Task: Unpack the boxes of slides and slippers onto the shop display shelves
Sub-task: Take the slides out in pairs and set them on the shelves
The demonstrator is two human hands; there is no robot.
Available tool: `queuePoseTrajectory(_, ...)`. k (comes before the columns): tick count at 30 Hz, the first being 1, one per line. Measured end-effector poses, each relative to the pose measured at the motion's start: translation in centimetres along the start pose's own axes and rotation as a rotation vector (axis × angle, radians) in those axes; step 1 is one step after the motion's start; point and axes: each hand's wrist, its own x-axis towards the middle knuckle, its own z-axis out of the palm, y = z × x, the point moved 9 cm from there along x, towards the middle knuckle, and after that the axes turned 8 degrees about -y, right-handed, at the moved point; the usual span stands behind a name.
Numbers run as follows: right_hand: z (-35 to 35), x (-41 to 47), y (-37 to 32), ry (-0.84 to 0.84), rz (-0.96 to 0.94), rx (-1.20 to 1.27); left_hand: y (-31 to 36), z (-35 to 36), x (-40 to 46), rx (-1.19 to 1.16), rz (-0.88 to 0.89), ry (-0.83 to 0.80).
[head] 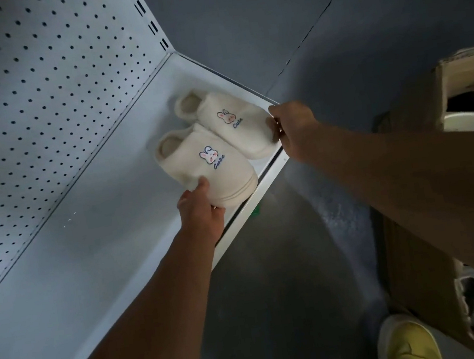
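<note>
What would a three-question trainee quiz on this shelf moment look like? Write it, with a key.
1. True or false: both cream slippers lie on the white shelf.
2. Which part of the near slipper does the left hand hold? A) toe end B) heel opening C) sole only
3. Fill in: the right hand holds the toe of the ___ slipper.

Key: 1 true; 2 A; 3 far.

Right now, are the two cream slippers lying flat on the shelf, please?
Not clearly: both slippers sit upright over the shelf, toes held by the left hand and right hand.
</note>
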Motion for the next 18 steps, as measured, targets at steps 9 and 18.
queuePoseTrajectory(9, -2.2, -2.2, 1.1, 0.086, 0.005, 0.165, 0.0, 0.2, -1.9, 0.055, -0.111, 0.017)
queuePoseTrajectory(18, -5.4, -10.5, 2.6, 0.043, 0.043, 0.42, -0.6, 4.2, -9.4, 0.099, -0.188, -0.106)
